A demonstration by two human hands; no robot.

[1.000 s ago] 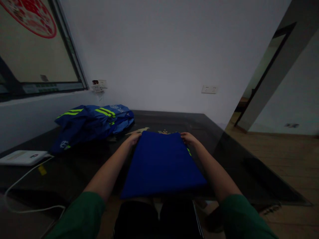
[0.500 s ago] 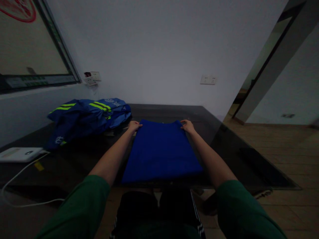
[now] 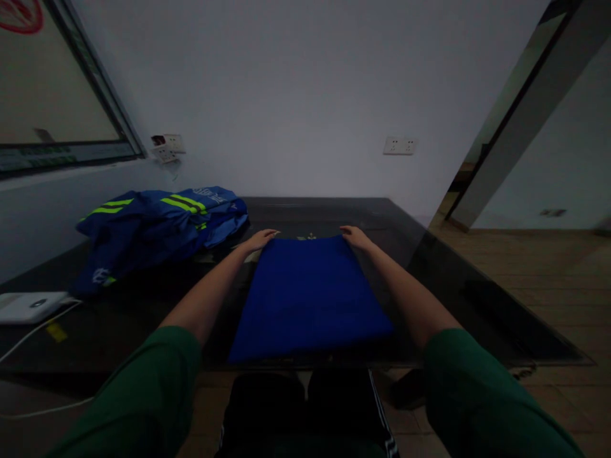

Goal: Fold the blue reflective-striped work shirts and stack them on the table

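Note:
A folded blue cloth (image 3: 310, 296) lies flat before me, its near edge close to the table's front edge. At its far left corner is my left hand (image 3: 260, 239), fingers stretched inward and touching or just above the corner. My right hand (image 3: 355, 236) is at the far right corner in much the same way, fingertips pointing inward past the edge. Neither hand appears to pinch the fabric; the undersides of the fingers are hidden.
On the left of the dark table (image 3: 429, 280) lies a crumpled blue jacket (image 3: 162, 229) with yellow-green stripes. A white device (image 3: 33, 307) with a white cable sits at the left edge. Behind the table stands a wall with sockets (image 3: 400, 145).
The raised far corners of the cloth have come down flat, and its far edge sits slightly nearer. Both hands have loosened from the corners, their fingers now stretched out.

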